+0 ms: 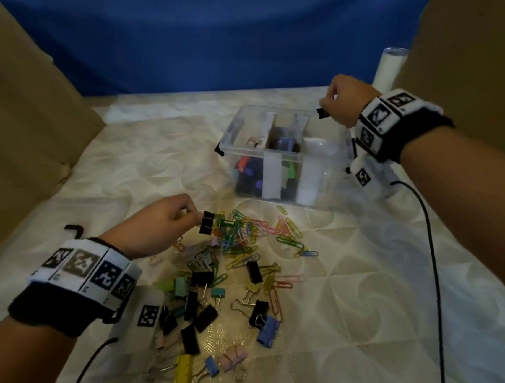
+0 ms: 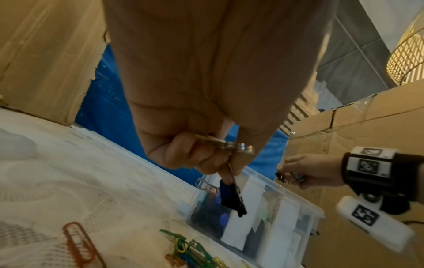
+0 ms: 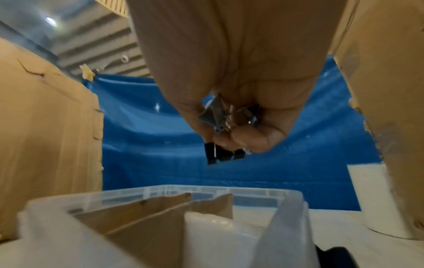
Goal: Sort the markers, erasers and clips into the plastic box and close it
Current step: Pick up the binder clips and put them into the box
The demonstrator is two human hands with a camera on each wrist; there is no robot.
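My left hand (image 1: pixel 185 213) pinches a black binder clip (image 1: pixel 206 223) by its wire handles, just above the far edge of the clip pile (image 1: pixel 237 270); the left wrist view shows that black binder clip (image 2: pixel 231 197) dangling from the fingers. My right hand (image 1: pixel 333 101) grips several binder clips (image 3: pixel 221 143), black and grey ones, above the right end of the clear plastic box (image 1: pixel 227 138). The box stands open, split by cardboard dividers (image 3: pixel 146 221); markers (image 1: pixel 245 173) lie in its left compartment. The right compartment's contents are hidden by a white liner.
Cardboard walls (image 1: pixel 7 122) stand on both sides and a blue sheet (image 1: pixel 230 33) hangs behind. A white cylinder (image 1: pixel 389 67) stands behind my right hand. Black cables (image 1: pixel 431 251) trail from both wristbands across the patterned white cloth (image 1: pixel 364 304).
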